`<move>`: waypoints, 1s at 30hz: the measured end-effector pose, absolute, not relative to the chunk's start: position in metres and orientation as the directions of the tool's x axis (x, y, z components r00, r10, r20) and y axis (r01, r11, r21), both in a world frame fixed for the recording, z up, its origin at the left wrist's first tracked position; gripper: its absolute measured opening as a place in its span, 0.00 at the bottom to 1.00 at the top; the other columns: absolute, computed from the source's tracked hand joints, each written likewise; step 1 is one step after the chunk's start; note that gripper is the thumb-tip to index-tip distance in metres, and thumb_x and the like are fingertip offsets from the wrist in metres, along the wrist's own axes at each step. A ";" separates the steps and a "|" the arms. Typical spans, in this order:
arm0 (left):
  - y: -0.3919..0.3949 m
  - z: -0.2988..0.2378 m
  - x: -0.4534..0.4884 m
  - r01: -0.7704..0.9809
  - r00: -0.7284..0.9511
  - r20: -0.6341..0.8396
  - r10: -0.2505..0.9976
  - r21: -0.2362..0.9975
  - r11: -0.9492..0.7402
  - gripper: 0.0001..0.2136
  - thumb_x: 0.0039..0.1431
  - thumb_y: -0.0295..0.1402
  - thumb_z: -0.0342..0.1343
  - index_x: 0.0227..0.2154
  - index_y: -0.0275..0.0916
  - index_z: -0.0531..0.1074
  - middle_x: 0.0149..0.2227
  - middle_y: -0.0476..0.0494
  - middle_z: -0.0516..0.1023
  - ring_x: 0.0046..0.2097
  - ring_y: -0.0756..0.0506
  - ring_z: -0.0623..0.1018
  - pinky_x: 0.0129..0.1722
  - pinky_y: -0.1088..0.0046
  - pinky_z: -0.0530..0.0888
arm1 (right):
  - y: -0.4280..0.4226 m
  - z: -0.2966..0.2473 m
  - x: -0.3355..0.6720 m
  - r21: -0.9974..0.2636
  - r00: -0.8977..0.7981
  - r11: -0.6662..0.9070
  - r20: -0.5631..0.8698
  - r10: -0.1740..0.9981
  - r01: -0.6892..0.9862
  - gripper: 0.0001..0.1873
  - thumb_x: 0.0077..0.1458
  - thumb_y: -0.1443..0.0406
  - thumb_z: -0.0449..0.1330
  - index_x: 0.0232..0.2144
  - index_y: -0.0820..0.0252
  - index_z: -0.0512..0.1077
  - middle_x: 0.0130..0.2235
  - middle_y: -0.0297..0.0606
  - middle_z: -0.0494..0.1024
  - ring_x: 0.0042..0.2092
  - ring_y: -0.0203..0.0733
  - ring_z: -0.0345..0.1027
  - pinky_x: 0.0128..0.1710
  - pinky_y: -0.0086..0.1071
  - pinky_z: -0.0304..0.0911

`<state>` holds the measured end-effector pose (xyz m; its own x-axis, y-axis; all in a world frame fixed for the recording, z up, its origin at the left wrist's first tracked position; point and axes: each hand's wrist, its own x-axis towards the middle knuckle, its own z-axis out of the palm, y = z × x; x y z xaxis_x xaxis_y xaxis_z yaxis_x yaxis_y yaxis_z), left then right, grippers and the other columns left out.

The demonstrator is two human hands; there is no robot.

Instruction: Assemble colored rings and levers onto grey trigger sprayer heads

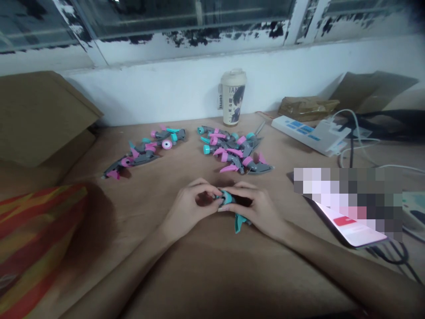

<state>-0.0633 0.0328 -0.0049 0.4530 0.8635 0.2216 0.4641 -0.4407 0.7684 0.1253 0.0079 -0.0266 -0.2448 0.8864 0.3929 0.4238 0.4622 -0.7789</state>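
Fingertips of my left hand [192, 201] and my right hand [257, 204] meet on a small trigger sprayer head [226, 197] with a teal ring, just above the table. Both hands are closed in a pinch, left and right of the teal ring. A teal trigger piece [241, 223] shows under my right hand; whether it belongs to the held sprayer head is hard to see. Beyond my hands lies a pile of grey sprayer heads [232, 150] with pink and teal parts. A smaller row of similar sprayer heads [142, 153] is at the back left.
A white lidded cup [233, 97] stands against the wall. To the right are a power strip [308, 133] with cables, a wrapped brown package [307, 107] and a lit phone [352, 221]. On the left are a cardboard box [43, 115] and a red-and-yellow striped bag [36, 239].
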 end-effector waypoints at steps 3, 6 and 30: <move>0.032 -0.003 -0.063 0.490 0.445 0.215 0.869 0.754 -0.437 0.04 0.53 0.33 0.58 0.31 0.40 0.74 0.32 0.48 0.71 0.32 0.51 0.73 0.30 0.76 0.68 | 0.008 -0.026 0.125 -0.780 -0.250 0.465 0.394 0.885 0.418 0.15 0.51 0.59 0.62 0.43 0.50 0.75 0.38 0.34 0.76 0.40 0.39 0.70 0.40 0.33 0.66; 0.029 0.000 -0.062 0.533 0.414 0.239 0.879 0.719 -0.446 0.04 0.53 0.34 0.58 0.30 0.41 0.75 0.31 0.49 0.72 0.30 0.51 0.72 0.30 0.76 0.69 | 0.008 -0.026 0.125 -0.771 -0.245 0.468 0.399 0.884 0.433 0.15 0.52 0.58 0.61 0.43 0.50 0.74 0.38 0.34 0.77 0.40 0.40 0.71 0.40 0.33 0.67; 0.023 -0.007 -0.060 0.469 0.345 0.266 0.900 0.781 -0.411 0.11 0.59 0.37 0.51 0.26 0.37 0.72 0.27 0.49 0.68 0.26 0.52 0.68 0.24 0.77 0.66 | 0.005 -0.025 0.120 -0.808 -0.219 0.455 0.400 0.890 0.374 0.16 0.49 0.59 0.63 0.43 0.52 0.74 0.37 0.34 0.76 0.39 0.39 0.70 0.41 0.32 0.65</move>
